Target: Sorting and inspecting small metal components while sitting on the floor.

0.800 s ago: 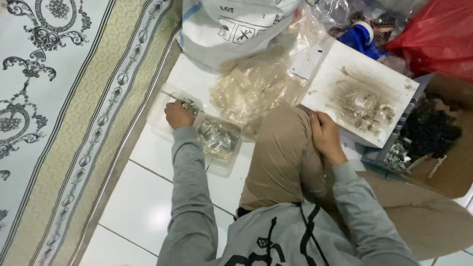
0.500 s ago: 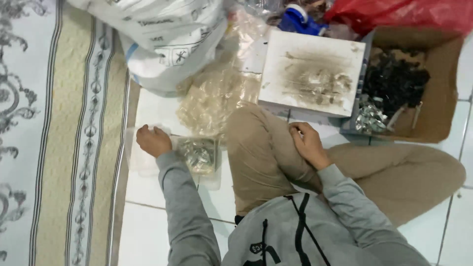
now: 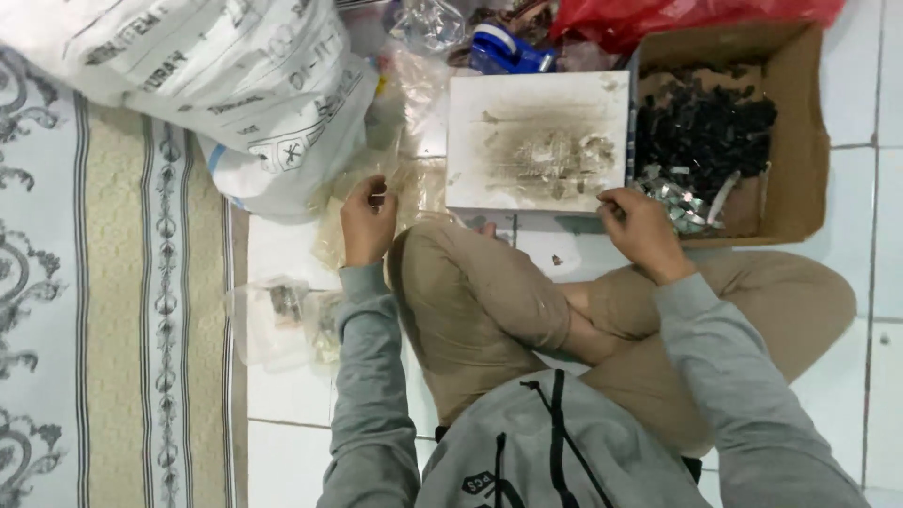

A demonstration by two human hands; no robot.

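Observation:
I sit cross-legged on white floor tiles in tan trousers and a grey top. My left hand (image 3: 369,224) reaches over my knee to a loose pile of clear plastic bags (image 3: 414,193), and its fingers pinch one of them. My right hand (image 3: 640,230) rests at the near right corner of a dirty white board (image 3: 536,141), beside shiny metal pieces (image 3: 675,199) in a cardboard box (image 3: 800,141). Its fingers are curled together, and I cannot tell if they hold anything. Small filled clear bags (image 3: 282,315) lie by my left elbow.
A big white printed sack (image 3: 235,85) lies at the top left, partly on a patterned carpet (image 3: 103,282). The cardboard box also holds black parts (image 3: 705,127). A blue tape dispenser (image 3: 508,52) and a red plastic bag (image 3: 677,19) lie beyond the board.
My left hand has left the filled bags on the floor and gone up to the pile of clear bags. My right hand has moved from my knee to the board's corner.

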